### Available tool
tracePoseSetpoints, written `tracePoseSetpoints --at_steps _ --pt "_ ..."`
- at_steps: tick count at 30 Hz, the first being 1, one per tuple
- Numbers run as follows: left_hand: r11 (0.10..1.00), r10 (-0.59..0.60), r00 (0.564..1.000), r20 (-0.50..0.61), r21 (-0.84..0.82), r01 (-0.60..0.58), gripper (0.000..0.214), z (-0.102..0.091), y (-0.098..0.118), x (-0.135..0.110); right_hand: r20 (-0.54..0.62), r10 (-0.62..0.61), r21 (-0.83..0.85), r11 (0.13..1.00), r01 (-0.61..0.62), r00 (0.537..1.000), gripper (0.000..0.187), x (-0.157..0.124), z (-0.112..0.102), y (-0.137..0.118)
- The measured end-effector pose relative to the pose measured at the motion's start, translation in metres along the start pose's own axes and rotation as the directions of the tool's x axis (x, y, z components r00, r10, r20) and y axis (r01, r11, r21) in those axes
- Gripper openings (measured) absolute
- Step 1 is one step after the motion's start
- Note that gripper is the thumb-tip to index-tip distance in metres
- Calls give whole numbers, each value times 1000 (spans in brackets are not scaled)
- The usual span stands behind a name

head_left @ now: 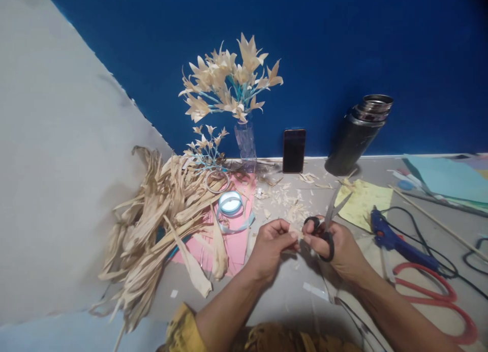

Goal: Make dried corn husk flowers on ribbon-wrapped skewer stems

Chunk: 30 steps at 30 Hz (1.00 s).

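My left hand [271, 242] is closed in a pinch on a small pale piece of corn husk [296, 235], held just above the table. My right hand [337, 245] touches the same piece with its fingertips while its fingers sit in the black handles of a pair of scissors [328, 217], whose blades point up and away, slightly apart. Small husk cuttings [284, 199] lie scattered on the table just beyond both hands.
A heap of dried corn husks [160, 220] lies at left, partly on pink paper [236, 240] with a blue ribbon roll [230, 203]. Husk flowers stand in a clear vase [246, 143]. A phone [294, 150], flask [356, 133], yellow paper [364, 202], blue glue gun [396, 240] and red scissors [438, 291] are nearby.
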<state>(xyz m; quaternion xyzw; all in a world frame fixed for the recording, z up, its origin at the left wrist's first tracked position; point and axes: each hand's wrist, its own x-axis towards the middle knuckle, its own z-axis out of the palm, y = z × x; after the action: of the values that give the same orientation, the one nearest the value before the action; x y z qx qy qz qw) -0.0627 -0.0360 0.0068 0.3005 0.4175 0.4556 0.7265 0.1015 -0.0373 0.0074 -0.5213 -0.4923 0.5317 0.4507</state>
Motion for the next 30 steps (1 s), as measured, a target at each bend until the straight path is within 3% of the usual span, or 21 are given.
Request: tracePoseSetpoints --at_steps 8,14,18,22,27,30 --pt "994 107 993 -54 31 -105 28 -9 11 2 107 51 56 997 -57 993 39 1 -2 6" --pt "997 72 997 -39 4 -72 30 -6 10 1 3 -22 -32 999 22 1000 30 0 7 5" --pt "996 76 995 -65 -41 -78 28 -2 7 0 -27 17 9 1000 -17 999 34 -1 10 7" --pt "986 134 988 -76 -85 -140 26 -4 9 1 186 23 -12 1000 -21 982 42 -1 8 5" --pt "976 148 984 -102 -144 -161 27 -8 16 2 458 38 -54 998 -15 888 61 -2 5 10" --pt "967 170 977 -127 -171 -191 27 -10 20 2 504 49 -45 999 -30 862 60 -2 3 20"
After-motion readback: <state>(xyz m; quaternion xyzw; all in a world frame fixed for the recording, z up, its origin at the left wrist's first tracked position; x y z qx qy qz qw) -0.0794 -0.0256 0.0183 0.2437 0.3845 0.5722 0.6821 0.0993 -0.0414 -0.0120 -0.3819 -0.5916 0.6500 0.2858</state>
